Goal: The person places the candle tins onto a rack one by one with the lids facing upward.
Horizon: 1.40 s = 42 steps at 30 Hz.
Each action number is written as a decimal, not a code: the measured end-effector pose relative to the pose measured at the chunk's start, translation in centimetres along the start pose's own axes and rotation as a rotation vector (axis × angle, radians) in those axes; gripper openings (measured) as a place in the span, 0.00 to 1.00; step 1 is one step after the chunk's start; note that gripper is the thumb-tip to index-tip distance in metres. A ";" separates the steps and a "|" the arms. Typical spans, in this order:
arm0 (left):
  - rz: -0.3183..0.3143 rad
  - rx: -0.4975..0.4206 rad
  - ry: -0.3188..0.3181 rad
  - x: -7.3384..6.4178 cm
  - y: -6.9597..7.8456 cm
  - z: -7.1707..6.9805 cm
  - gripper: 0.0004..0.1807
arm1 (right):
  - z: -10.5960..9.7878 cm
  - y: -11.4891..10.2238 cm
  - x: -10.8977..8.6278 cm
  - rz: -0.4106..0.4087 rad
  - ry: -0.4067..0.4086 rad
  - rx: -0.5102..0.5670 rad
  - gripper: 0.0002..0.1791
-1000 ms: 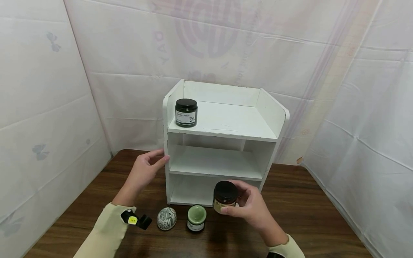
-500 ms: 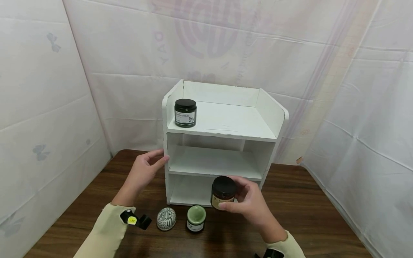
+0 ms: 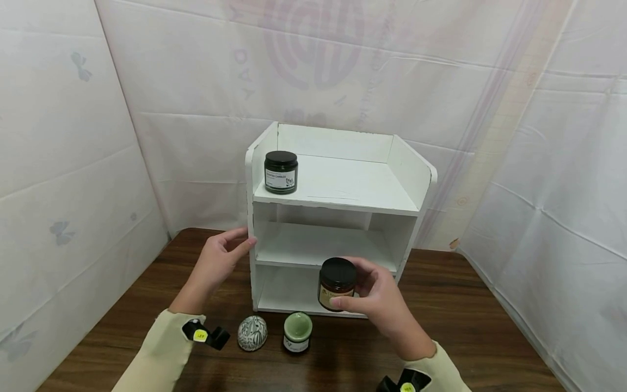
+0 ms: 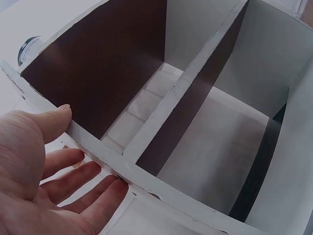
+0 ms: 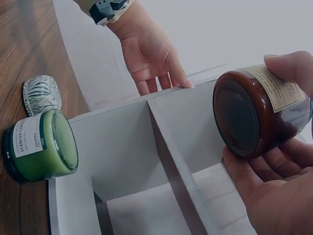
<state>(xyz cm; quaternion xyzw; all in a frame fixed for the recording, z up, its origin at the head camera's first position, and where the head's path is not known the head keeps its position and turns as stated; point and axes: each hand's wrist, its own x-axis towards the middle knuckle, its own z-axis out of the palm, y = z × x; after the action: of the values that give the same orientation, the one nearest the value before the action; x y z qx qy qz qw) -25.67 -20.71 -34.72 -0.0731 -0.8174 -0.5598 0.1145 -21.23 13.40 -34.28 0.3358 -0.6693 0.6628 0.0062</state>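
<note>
My right hand [image 3: 379, 291] grips a brown glass candle jar [image 3: 337, 286] with a black lid and tan label, in front of the white shelf unit's [image 3: 325, 267] lower shelves. The right wrist view shows the jar's dark base [image 5: 237, 117], with fingers beneath and thumb on top. At the unit's left side panel, my left hand [image 3: 219, 261] touches with relaxed fingers, thumb at the front edge and the other fingers along the outer face [image 4: 83, 181]. A dark green candle jar [image 3: 281, 173] with a black lid stands at the top shelf's front left.
On the brown wooden table [image 3: 455, 316], before the unit, stand a lidless green candle jar [image 3: 297, 332] and a small rounded black-and-white patterned object [image 3: 252, 332]. Pale cloth [image 3: 196, 163] hangs behind and at both sides.
My right hand has raised the brown candle jar and drifted slightly left, from near the table to about the middle shelf's front edge. The left hand has stayed in place.
</note>
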 end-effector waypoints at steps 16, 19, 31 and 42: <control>0.003 -0.030 -0.015 0.2 0.2 0.1 0.34 | -0.3 -2.1 1.4 0.047 0.007 -0.023 0.34; 0.002 -0.025 -0.013 0.2 0.2 0.1 0.34 | -0.3 -2.6 1.7 0.057 0.009 -0.018 0.35; -0.013 -0.005 -0.009 0.0 0.3 0.0 0.34 | -0.4 -3.7 2.7 0.027 0.009 -0.059 0.34; -0.011 0.022 -0.002 0.3 -0.2 0.1 0.34 | -0.5 -5.2 3.9 0.044 0.025 -0.131 0.34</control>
<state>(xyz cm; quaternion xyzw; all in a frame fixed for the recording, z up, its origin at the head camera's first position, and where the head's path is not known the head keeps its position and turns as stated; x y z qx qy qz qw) -26.03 -20.73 -34.85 -0.0676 -0.8241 -0.5512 0.1116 -22.11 12.70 -27.90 0.3116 -0.7184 0.6216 0.0221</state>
